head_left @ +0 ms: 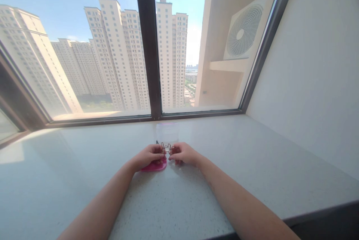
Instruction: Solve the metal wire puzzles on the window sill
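My left hand [153,154] and my right hand [183,153] are close together over the pale sill, fingers closed in a pinch. Between their fingertips is a small piece of thin brown looped wire [166,148], with loops to each side; its exact kind is too small to tell. Each hand grips one side of it. Under my left hand lies a flat, rounded pink thing [155,166], partly covered by the fingers. Just beyond the hands, a clear plastic bag [167,132] with a pink strip at its top edge rests on the sill. A short dark tip sticks up by my left fingers.
The speckled white sill [174,202] stretches to a dark-framed window [150,45]. A white wall [316,64] bounds the right side. The sill's front edge, dark below, shows at lower right. Tall buildings and an air-conditioner unit [244,30] are outside the glass.
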Demonstrator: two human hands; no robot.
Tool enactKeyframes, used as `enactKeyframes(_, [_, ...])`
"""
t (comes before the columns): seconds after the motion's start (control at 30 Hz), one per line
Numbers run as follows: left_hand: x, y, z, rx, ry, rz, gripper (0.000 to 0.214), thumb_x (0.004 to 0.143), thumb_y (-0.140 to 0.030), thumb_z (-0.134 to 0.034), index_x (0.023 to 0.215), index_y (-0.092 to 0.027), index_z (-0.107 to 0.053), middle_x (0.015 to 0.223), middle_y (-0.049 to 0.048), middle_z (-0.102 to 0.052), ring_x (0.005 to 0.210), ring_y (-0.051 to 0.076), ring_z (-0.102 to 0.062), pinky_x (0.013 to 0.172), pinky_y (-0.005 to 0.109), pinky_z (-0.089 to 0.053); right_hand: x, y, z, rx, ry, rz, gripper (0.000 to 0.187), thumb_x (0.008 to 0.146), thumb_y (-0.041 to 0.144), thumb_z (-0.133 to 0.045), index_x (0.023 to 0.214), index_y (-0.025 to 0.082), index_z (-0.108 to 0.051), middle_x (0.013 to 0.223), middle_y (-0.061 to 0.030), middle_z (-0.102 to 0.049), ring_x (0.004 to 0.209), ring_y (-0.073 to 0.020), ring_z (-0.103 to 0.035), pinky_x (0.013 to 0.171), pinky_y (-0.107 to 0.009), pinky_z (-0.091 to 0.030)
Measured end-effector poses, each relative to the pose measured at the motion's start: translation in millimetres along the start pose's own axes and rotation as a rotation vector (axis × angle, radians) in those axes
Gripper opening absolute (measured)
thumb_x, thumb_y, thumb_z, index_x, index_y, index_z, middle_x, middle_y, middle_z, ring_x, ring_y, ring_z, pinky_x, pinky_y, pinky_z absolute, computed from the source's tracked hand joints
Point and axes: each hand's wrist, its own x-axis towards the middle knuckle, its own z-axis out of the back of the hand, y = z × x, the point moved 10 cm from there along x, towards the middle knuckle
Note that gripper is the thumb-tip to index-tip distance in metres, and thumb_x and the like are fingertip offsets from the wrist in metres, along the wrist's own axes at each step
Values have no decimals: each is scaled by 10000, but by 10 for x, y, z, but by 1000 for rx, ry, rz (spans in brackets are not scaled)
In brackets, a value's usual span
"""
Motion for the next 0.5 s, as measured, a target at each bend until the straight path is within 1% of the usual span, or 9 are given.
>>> enactKeyframes(0.17, [-7,-9,6,15,-5,-2,288,684,-341,-695,848,-122,-605,766,40,-635,596,110,-560,614,259,-448,-6,0,-5,8,11,-1,244,643,246,-688,809,138,-545,701,-28,-643,482,-108,-565,423,-193,-426])
enactKeyframes(0.5, [3,4,11,23,-1,-12,293,689,-346,-693,849,-119,-599,759,37,-627,599,111,-559,613,258,-449,-11,6,1,16,-1,0,220,644,235,-681,790,137,-549,706,-32,-647,466,-100,-556,421,-189,-420])
